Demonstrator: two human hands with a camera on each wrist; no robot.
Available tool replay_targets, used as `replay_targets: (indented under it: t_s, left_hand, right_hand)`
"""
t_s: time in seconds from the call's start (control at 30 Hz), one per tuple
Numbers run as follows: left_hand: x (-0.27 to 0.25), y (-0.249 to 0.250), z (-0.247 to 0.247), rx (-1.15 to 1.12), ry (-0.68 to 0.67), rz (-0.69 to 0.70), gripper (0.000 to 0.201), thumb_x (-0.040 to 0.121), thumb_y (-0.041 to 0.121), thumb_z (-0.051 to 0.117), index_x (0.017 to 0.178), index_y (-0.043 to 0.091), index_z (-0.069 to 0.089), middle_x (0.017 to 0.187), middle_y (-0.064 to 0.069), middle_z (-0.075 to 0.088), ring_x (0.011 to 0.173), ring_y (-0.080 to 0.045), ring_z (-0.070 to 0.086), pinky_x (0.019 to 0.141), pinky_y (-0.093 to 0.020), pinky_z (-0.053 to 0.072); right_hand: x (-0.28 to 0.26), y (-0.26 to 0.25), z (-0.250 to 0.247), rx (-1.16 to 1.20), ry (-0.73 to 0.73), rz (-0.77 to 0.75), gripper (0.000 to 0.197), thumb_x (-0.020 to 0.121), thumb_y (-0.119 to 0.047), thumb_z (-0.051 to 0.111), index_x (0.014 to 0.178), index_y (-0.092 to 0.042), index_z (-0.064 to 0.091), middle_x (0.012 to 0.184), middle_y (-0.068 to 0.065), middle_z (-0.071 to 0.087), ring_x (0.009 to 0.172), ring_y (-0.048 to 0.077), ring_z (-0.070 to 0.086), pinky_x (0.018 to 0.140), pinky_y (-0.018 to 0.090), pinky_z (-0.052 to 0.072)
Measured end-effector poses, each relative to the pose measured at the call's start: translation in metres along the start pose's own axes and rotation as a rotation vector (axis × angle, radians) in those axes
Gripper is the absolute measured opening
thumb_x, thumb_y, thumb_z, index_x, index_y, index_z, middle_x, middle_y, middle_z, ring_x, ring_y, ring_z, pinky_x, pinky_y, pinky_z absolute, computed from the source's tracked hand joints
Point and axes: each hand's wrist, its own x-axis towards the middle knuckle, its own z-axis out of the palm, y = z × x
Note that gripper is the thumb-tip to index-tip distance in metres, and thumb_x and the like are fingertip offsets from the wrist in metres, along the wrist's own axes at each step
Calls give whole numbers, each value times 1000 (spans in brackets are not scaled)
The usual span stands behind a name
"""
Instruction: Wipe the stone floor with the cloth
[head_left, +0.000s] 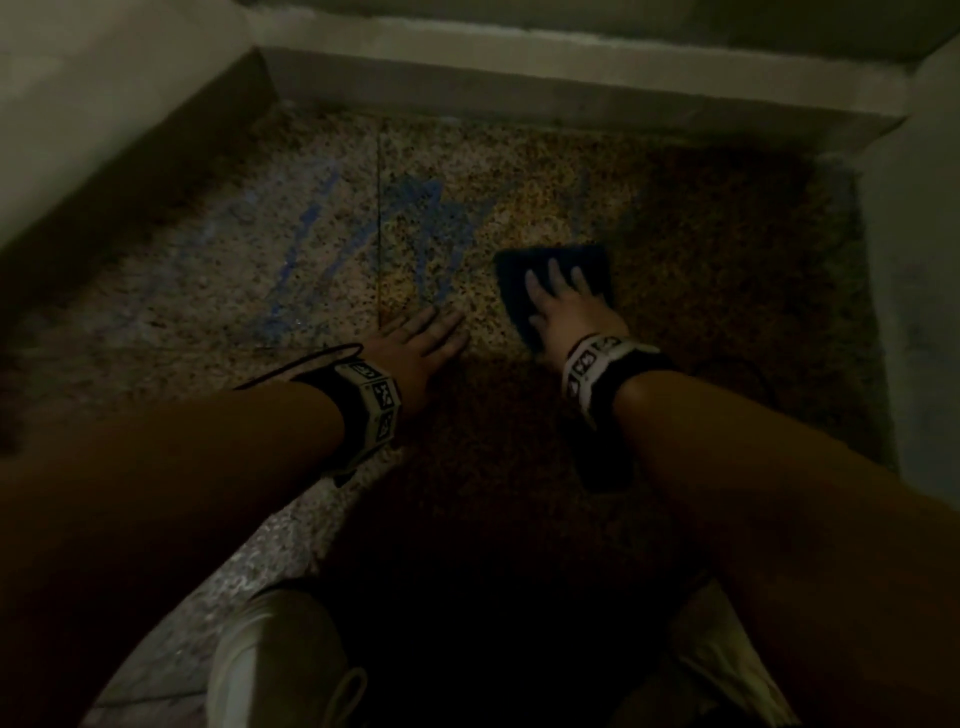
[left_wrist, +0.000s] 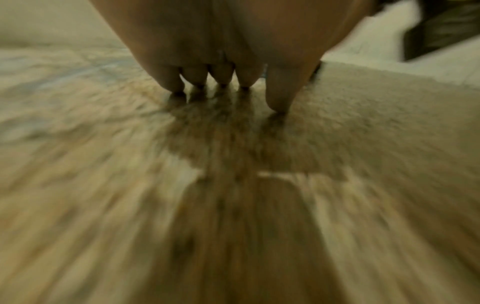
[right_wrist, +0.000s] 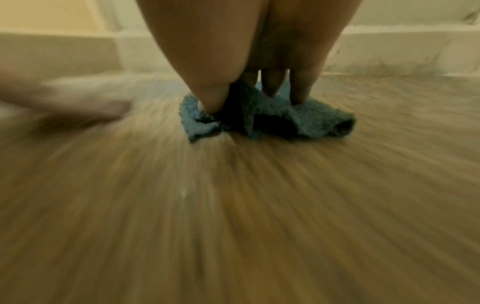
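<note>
A dark blue cloth lies on the speckled stone floor, right of centre in the head view. My right hand presses flat on it with fingers spread. In the right wrist view the cloth is bunched under the fingertips. My left hand rests flat on the bare floor just left of the cloth, holding nothing. Its fingers touch the floor in the left wrist view. Blue smears mark the floor beyond both hands.
A pale raised ledge runs along the far side, with walls on the left and right. My pale shoe and trouser leg are at the bottom. A dark cable loop lies right of my right wrist.
</note>
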Motion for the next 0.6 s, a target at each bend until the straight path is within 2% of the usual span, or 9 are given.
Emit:
replay_targets:
  t_s: [0.13, 0.23, 0.3, 0.47, 0.6]
  left_hand:
    - [-10, -4, 11, 9, -4, -16, 71, 102, 30, 34, 148, 27, -19, 153, 3, -31, 144, -22, -21, 117, -37, 1]
    - [-15, -5, 12, -4, 7, -6, 72, 101, 25, 37, 149, 25, -17, 154, 2, -29, 144, -22, -21, 117, -36, 1]
    - [-16, -7, 12, -6, 22, -2, 72, 101, 26, 37, 149, 26, -16, 154, 2, -28, 144, -22, -20, 117, -36, 2]
    - [-19, -6, 9, 19, 7, -16, 72, 101, 22, 36, 149, 28, -16, 153, 4, -31, 144, -19, -21, 116, -33, 9]
    - [-17, -10, 14, 2, 16, -13, 76, 99, 22, 41, 149, 28, -17, 154, 3, -29, 144, -20, -19, 118, -36, 10]
  right_hand:
    - [17, -15, -12, 40, 34, 45, 55, 105, -29, 25, 152, -29, -4, 159, 0, -13, 146, 30, -6, 114, 50, 14]
    - [13, -16, -4, -10, 59, 56, 56, 105, -24, 24, 152, -27, -7, 159, 0, -15, 146, 29, -7, 116, 47, 16]
    - [5, -16, 4, -62, 47, 8, 55, 106, -24, 22, 152, -26, -8, 159, 1, -16, 146, 29, -8, 116, 45, 15]
    - [-25, -27, 30, -119, -39, -121, 56, 106, -25, 21, 151, -29, -12, 157, -3, -22, 146, 25, -15, 118, 43, 3]
    - [-27, -30, 35, -106, -31, -118, 56, 106, -24, 20, 150, -30, -13, 157, -4, -24, 145, 24, -18, 119, 42, -1]
